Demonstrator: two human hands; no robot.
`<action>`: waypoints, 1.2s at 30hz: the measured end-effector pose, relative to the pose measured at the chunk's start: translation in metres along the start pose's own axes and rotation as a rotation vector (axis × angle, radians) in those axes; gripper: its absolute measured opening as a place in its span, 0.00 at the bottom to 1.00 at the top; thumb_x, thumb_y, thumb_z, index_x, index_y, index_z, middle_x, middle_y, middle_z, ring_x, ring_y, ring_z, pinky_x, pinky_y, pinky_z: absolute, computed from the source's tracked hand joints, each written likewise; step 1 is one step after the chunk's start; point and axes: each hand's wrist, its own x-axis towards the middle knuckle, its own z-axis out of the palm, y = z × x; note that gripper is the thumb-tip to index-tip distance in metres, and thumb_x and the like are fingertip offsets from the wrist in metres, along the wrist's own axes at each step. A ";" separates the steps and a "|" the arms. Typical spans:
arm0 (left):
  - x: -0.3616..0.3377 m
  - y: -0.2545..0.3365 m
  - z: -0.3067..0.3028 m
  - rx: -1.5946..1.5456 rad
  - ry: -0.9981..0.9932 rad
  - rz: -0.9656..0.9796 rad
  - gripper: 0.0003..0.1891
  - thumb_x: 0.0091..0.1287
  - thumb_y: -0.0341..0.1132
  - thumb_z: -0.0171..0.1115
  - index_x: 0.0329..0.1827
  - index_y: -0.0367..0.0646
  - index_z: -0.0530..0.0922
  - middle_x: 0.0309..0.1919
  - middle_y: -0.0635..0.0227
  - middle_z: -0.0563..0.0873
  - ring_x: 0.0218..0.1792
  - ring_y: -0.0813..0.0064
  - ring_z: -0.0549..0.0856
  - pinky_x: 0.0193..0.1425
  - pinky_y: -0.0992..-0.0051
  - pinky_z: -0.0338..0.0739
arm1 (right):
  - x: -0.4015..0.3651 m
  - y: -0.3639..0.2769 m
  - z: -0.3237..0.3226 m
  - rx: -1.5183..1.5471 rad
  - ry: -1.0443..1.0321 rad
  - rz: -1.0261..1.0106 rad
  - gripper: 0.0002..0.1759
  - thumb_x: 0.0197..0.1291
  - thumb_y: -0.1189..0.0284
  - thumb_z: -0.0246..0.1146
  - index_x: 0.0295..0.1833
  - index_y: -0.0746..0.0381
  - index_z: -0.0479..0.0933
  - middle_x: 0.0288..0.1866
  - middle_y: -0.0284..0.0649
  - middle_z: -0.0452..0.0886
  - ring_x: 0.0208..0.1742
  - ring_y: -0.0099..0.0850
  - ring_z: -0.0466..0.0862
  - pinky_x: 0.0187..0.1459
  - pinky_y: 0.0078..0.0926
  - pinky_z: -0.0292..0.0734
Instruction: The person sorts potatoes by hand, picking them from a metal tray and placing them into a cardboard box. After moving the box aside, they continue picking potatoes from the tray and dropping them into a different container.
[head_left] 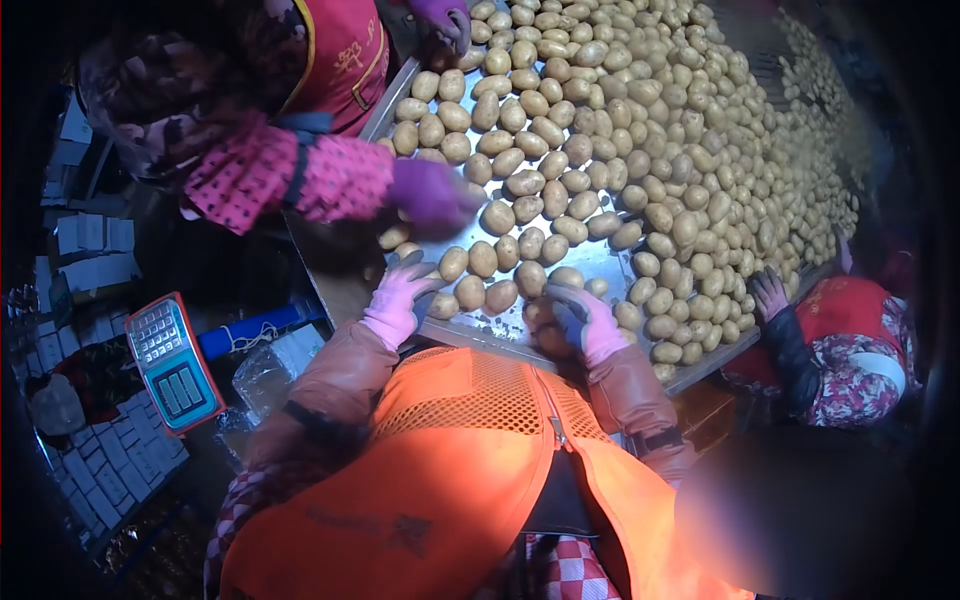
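Several tan potatoes [501, 296] lie in loose rows on the metal sorting table [605, 262] in front of me. My left hand [403, 297], in a pink glove with grey fingers, rests at the near edge with its fingers apart, beside a potato [442, 306]. In a matching glove, my right hand [588, 318] reaches over the near edge with fingers stretched out. Its fingers lie against potatoes [540, 313] in the shadow next to it; whether it grips one is not visible, but the fingers look uncurled.
Potatoes [700, 170] are heaped thickly on the right. Across the left corner, a co-worker's purple-gloved hand [432, 195] is blurred over the potatoes. Another person's gloved hand [770, 293] is at the right edge. A digital scale [176, 362] stands at left, near stacked white boxes [125, 460].
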 end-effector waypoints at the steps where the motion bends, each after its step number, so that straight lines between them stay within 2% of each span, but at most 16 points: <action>1: 0.002 0.003 0.000 0.019 -0.003 0.011 0.17 0.61 0.23 0.64 0.52 0.50 0.86 0.61 0.64 0.83 0.69 0.50 0.75 0.71 0.54 0.70 | -0.005 0.002 -0.002 0.003 0.002 0.004 0.23 0.58 0.72 0.68 0.61 0.55 0.81 0.59 0.42 0.85 0.62 0.39 0.83 0.67 0.37 0.74; 5: 0.012 0.027 0.004 -0.043 0.022 -0.055 0.18 0.60 0.24 0.65 0.52 0.49 0.85 0.60 0.64 0.83 0.67 0.50 0.76 0.71 0.54 0.70 | -0.022 0.022 -0.010 0.188 0.070 0.080 0.22 0.62 0.74 0.67 0.63 0.57 0.81 0.58 0.42 0.85 0.58 0.34 0.85 0.60 0.32 0.78; 9: 0.049 0.068 0.024 0.080 -0.012 0.163 0.20 0.59 0.28 0.65 0.56 0.47 0.82 0.56 0.63 0.83 0.65 0.51 0.77 0.69 0.54 0.71 | -0.026 0.048 -0.027 0.289 0.100 0.238 0.20 0.66 0.73 0.64 0.64 0.59 0.81 0.57 0.43 0.86 0.56 0.30 0.85 0.59 0.28 0.78; 11: 0.071 0.076 0.037 0.045 -0.130 0.424 0.23 0.58 0.28 0.66 0.60 0.50 0.80 0.55 0.63 0.83 0.61 0.51 0.80 0.63 0.55 0.74 | -0.030 0.062 -0.034 0.369 0.119 0.316 0.20 0.67 0.73 0.63 0.64 0.60 0.81 0.57 0.43 0.86 0.55 0.30 0.85 0.59 0.27 0.78; 13: 0.104 0.099 0.035 0.054 -0.212 0.292 0.25 0.58 0.27 0.66 0.61 0.51 0.79 0.55 0.61 0.82 0.58 0.51 0.81 0.60 0.55 0.76 | -0.031 0.060 -0.041 0.452 0.136 0.394 0.20 0.69 0.73 0.62 0.64 0.61 0.80 0.56 0.43 0.87 0.55 0.30 0.85 0.59 0.27 0.78; 15: 0.132 0.119 0.049 0.059 -0.292 0.146 0.26 0.58 0.27 0.66 0.63 0.52 0.78 0.54 0.59 0.81 0.56 0.51 0.83 0.57 0.55 0.77 | -0.029 0.043 -0.058 0.634 0.092 0.539 0.23 0.73 0.72 0.60 0.71 0.66 0.72 0.47 0.37 0.85 0.39 0.22 0.81 0.40 0.21 0.78; 16: 0.142 0.126 0.060 0.157 -0.320 0.043 0.26 0.59 0.28 0.65 0.63 0.52 0.78 0.54 0.57 0.81 0.54 0.52 0.84 0.55 0.55 0.78 | -0.029 0.046 -0.055 0.632 0.082 0.540 0.23 0.73 0.72 0.60 0.71 0.66 0.72 0.47 0.37 0.85 0.39 0.22 0.81 0.40 0.21 0.78; 19: 0.141 0.114 0.081 0.180 -0.182 0.024 0.25 0.61 0.31 0.64 0.64 0.52 0.77 0.54 0.52 0.79 0.53 0.53 0.85 0.54 0.55 0.78 | -0.027 0.066 -0.047 0.267 -0.145 0.378 0.20 0.66 0.72 0.65 0.63 0.62 0.80 0.58 0.41 0.86 0.58 0.31 0.85 0.61 0.28 0.78; 21: 0.130 0.102 0.068 0.227 -0.471 -0.058 0.25 0.62 0.32 0.61 0.65 0.53 0.76 0.55 0.53 0.80 0.53 0.53 0.85 0.55 0.55 0.78 | -0.015 0.024 -0.053 -0.292 -0.495 0.030 0.21 0.63 0.65 0.64 0.60 0.59 0.81 0.56 0.36 0.86 0.57 0.39 0.85 0.60 0.34 0.79; 24: 0.113 0.083 0.060 0.294 -0.423 -0.121 0.24 0.63 0.29 0.59 0.65 0.53 0.76 0.55 0.55 0.80 0.53 0.53 0.84 0.55 0.56 0.78 | -0.011 0.030 -0.038 -0.001 -0.328 0.107 0.20 0.67 0.64 0.61 0.61 0.59 0.81 0.55 0.37 0.86 0.51 0.37 0.86 0.55 0.36 0.81; 25: 0.112 0.081 0.062 0.315 -0.410 -0.146 0.24 0.63 0.29 0.58 0.65 0.53 0.76 0.55 0.55 0.80 0.53 0.53 0.84 0.55 0.57 0.79 | -0.003 0.031 -0.036 0.529 -0.165 0.367 0.19 0.69 0.66 0.60 0.61 0.61 0.81 0.55 0.38 0.86 0.50 0.35 0.86 0.54 0.34 0.81; 27: 0.136 0.112 0.042 0.155 -0.163 -0.021 0.24 0.64 0.26 0.54 0.64 0.54 0.76 0.56 0.57 0.80 0.53 0.54 0.85 0.54 0.58 0.79 | 0.016 0.021 -0.051 0.789 -0.010 0.503 0.19 0.74 0.69 0.56 0.64 0.67 0.78 0.55 0.42 0.85 0.50 0.30 0.85 0.52 0.28 0.80; 31: 0.178 0.097 0.103 0.357 -0.334 -0.091 0.21 0.68 0.28 0.53 0.64 0.54 0.76 0.56 0.51 0.79 0.47 0.51 0.87 0.50 0.58 0.81 | 0.050 0.054 -0.049 0.491 0.071 0.237 0.20 0.74 0.71 0.58 0.67 0.66 0.76 0.56 0.40 0.83 0.52 0.27 0.82 0.52 0.24 0.79; 33: 0.190 0.101 0.087 0.288 -0.462 -0.178 0.18 0.68 0.30 0.57 0.61 0.49 0.76 0.59 0.48 0.78 0.49 0.50 0.87 0.53 0.57 0.81 | 0.053 0.040 -0.057 0.457 0.070 0.179 0.22 0.73 0.70 0.61 0.69 0.65 0.74 0.56 0.40 0.82 0.54 0.27 0.81 0.53 0.25 0.79; 35: 0.185 0.094 0.074 0.129 -0.313 -0.266 0.19 0.70 0.34 0.56 0.64 0.55 0.76 0.59 0.49 0.79 0.49 0.46 0.87 0.53 0.54 0.81 | 0.044 0.020 -0.060 0.612 -0.031 0.394 0.25 0.73 0.65 0.62 0.70 0.65 0.72 0.58 0.42 0.82 0.55 0.30 0.81 0.55 0.27 0.78; 36: 0.183 0.105 0.056 0.033 -0.254 -0.379 0.20 0.70 0.36 0.58 0.65 0.53 0.76 0.61 0.49 0.78 0.51 0.45 0.86 0.55 0.52 0.80 | 0.041 0.026 -0.053 0.987 -0.070 0.380 0.30 0.72 0.60 0.63 0.73 0.64 0.69 0.58 0.42 0.82 0.57 0.32 0.82 0.56 0.29 0.79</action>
